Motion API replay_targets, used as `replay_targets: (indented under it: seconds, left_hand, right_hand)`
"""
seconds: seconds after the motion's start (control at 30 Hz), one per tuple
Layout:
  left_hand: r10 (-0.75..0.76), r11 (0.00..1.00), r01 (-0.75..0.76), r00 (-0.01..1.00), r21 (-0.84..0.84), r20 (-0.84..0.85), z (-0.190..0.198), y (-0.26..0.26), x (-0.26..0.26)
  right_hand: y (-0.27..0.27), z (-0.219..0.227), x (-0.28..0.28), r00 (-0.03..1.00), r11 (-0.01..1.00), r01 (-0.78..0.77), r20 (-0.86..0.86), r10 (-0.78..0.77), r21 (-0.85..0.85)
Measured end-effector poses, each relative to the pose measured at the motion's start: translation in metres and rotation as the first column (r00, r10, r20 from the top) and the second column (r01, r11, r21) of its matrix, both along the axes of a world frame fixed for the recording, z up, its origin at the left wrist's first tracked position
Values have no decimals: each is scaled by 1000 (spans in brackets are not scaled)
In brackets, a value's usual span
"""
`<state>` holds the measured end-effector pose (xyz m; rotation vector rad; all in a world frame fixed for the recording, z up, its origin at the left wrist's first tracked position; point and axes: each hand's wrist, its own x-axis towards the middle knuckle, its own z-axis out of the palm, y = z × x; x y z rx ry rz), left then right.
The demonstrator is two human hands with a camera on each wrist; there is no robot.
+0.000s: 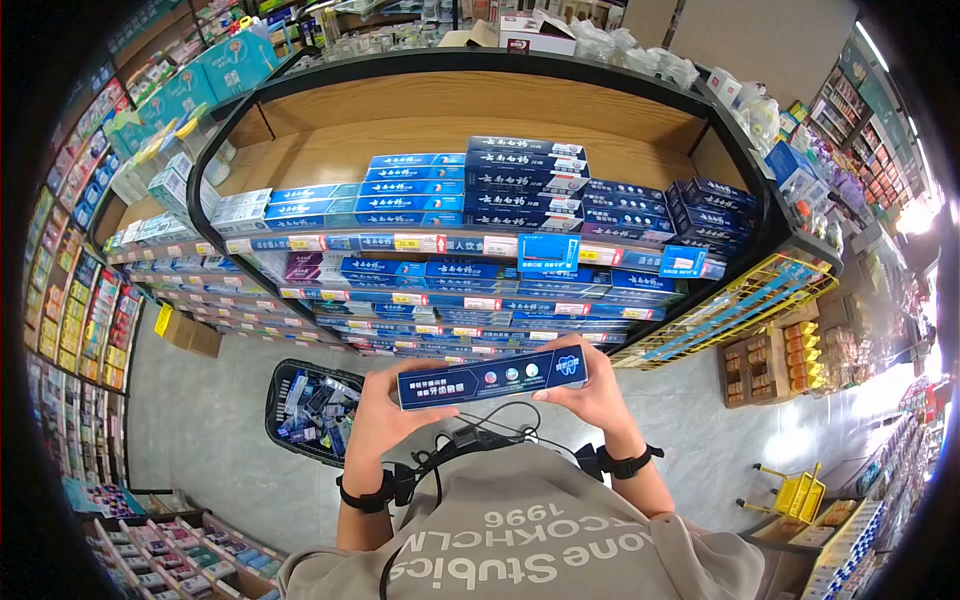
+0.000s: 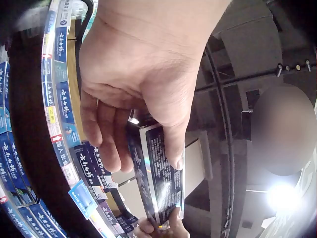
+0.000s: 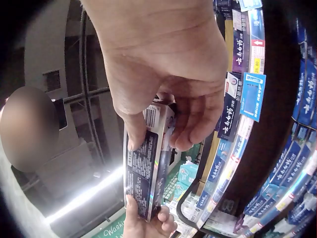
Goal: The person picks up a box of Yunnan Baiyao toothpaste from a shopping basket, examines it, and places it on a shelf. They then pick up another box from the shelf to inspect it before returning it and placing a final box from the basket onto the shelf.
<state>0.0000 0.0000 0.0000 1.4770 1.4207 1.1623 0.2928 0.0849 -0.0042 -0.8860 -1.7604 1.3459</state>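
Note:
A long dark blue toothpaste box [image 1: 490, 377] is held level between both hands in front of the chest, its printed side facing up in the head view. The left hand [image 1: 392, 408] grips its left end and the right hand [image 1: 598, 392] its right end. In the left wrist view the left hand [image 2: 143, 74] has its thumb along one face of the box [image 2: 159, 173], fingers behind. The right wrist view shows the right hand [image 3: 166, 64] pinching the other end of the box [image 3: 146, 163] near a barcode, thumb on the printed face.
A shelf unit [image 1: 420, 110] ahead bears stacked blue toothpaste boxes [image 1: 525, 185] with price tags along its edges. On the floor at left stands a black basket [image 1: 272, 405] with many packages. A yellow wire rack [image 1: 730, 310] and a yellow stool-like item [image 1: 798, 492] are at right.

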Motion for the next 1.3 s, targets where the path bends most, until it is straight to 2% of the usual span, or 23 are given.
replay_targets:
  seconds: [0.37, 0.47, 0.57, 1.3]
  left_hand:
    - [5, 1000, -5, 1000, -4, -11, -1, 2, 2]
    - [4, 1000, -4, 1000, -11, -6, 0, 2, 1]
    - [9, 1000, -9, 1000, 6, -8, 1, 2, 2]
    - [-5, 1000, 6, 1000, -24, 27, 0, 2, 0]
  right_hand:
    - [1, 1, 2, 1000, 1000, 10, -8, -10, -13]
    - [1, 0, 0, 998, 998, 52, -27, -52, -24]
    - [2, 0, 1, 1000, 1000, 9, -17, -9, -20]
    - [1, -1, -1, 1000, 999, 16, -3, -16, -38]
